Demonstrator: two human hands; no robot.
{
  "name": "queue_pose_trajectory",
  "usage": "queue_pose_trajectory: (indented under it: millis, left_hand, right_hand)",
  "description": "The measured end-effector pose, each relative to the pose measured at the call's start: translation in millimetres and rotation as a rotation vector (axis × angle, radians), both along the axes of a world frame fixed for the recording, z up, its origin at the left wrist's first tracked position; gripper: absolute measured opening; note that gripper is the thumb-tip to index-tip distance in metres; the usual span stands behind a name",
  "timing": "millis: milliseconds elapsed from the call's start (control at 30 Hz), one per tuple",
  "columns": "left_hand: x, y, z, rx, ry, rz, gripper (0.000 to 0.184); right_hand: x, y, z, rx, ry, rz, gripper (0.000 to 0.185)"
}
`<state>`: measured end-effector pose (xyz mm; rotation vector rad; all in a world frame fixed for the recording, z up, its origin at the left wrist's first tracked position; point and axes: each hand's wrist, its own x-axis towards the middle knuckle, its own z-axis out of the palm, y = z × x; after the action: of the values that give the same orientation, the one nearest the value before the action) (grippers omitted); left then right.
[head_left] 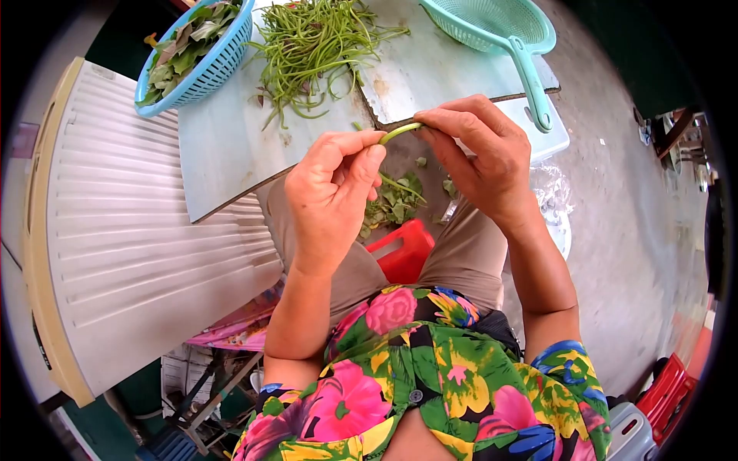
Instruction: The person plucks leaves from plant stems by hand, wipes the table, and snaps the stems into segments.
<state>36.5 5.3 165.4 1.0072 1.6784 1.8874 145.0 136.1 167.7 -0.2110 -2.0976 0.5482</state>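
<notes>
Between my two hands a thin green stem (401,131) is stretched in a slight arch. My left hand (338,180) pinches its left end between thumb and forefinger. My right hand (480,150) pinches the other end the same way. Beyond them, a loose pile of green stems (311,50) lies on the pale board (231,157). A blue basket (219,73) with leaves (188,54) stands at the upper left. Below my hands, more leaves and a stem (396,201) show in the gap between my knees.
A green strainer (529,77) with a handle rests at the board's upper right, over a white box (555,138). A red plastic object (411,253) is between my legs. At the left stands a ribbed white panel (146,223). Red and grey stools (665,399) are at the lower right.
</notes>
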Motion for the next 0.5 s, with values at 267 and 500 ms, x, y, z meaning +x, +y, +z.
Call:
queue_pose_trajectory:
  millis: [267, 500]
  left_hand:
    - [7.3, -7.9, -3.4, -0.083, -0.003, -0.03, 0.013]
    - [6.9, -11.9, -2.4, -0.059, -0.235, -0.095, 0.013]
  right_hand:
    - [-5.0, -17.3, -8.4, -0.051, 0.011, -0.106, 0.016]
    - [-9.1, -32.5, -8.0, -0.574, 0.042, 0.004, 0.005]
